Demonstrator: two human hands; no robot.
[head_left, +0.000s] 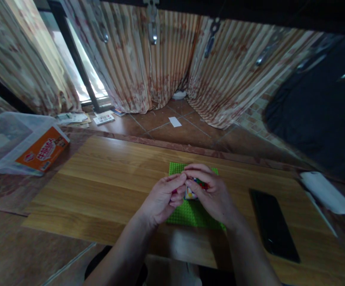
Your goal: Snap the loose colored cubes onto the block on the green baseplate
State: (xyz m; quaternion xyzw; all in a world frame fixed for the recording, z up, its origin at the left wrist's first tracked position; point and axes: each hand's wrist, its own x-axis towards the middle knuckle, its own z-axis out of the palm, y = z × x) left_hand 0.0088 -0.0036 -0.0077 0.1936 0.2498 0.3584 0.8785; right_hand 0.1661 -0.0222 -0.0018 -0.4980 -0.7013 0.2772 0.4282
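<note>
Over a green studded baseplate (194,216) on the wooden board, my two hands meet. My right hand (212,194) curls around a small build of toy bricks (191,193), in white, yellow, red, green and blue; its fingers cover much of it. Close against its left side is my left hand (168,194), fingers pinched together and touching the right fingertips. A bit of pink shows among the left fingers, too small to name.
A black phone-like slab (275,224) lies to the right, with a white flat object (328,192) beyond it. At the left stands a clear plastic bin (14,139) with an orange label. Papers (72,118) and a booklet (103,119) lie by the curtains (160,59).
</note>
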